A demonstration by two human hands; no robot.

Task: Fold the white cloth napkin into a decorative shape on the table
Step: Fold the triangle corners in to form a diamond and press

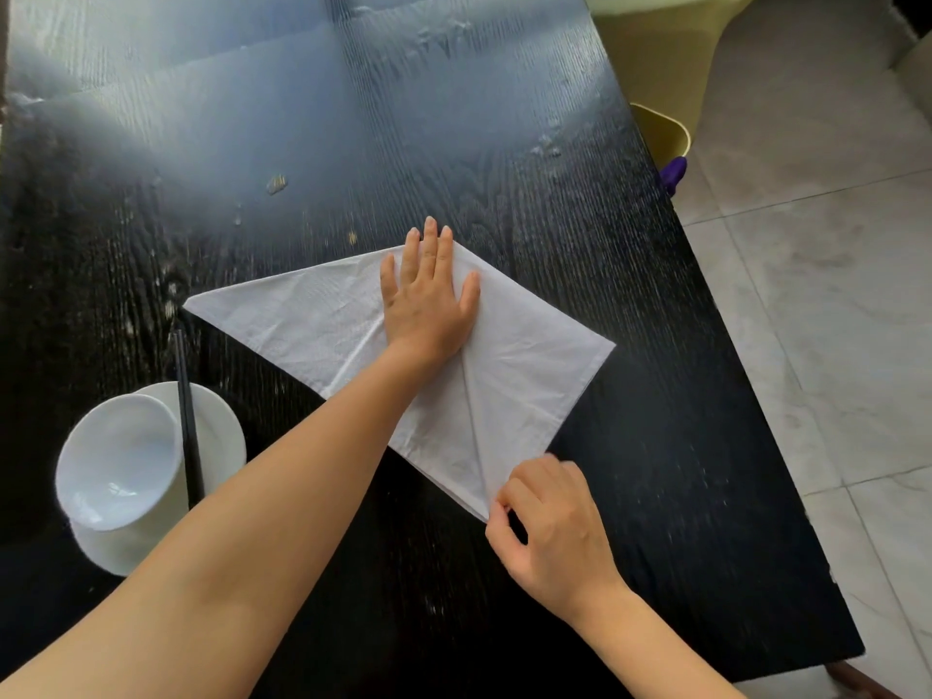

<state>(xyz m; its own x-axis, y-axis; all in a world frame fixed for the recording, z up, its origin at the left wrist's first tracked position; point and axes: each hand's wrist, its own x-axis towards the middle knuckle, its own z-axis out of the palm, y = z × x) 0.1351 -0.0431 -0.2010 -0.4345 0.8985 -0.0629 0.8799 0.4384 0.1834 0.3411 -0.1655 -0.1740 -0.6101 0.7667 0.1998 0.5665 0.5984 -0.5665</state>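
Observation:
The white cloth napkin (529, 365) lies flat on the black wooden table (454, 143), turned like a diamond, with a straight fold line running from its far corner to its near corner. My left hand (428, 295) presses flat on the napkin's far part, fingers straight and reaching its far corner. My right hand (549, 517) is at the near corner, thumb and fingers curled and pinching the cloth's tip there.
A white bowl (116, 461) sits on a white saucer (222, 426) at the near left, with black chopsticks (187, 421) laid across them. The table's right edge runs diagonally; beyond it are a yellow-green chair (660, 128) and tiled floor (832, 295).

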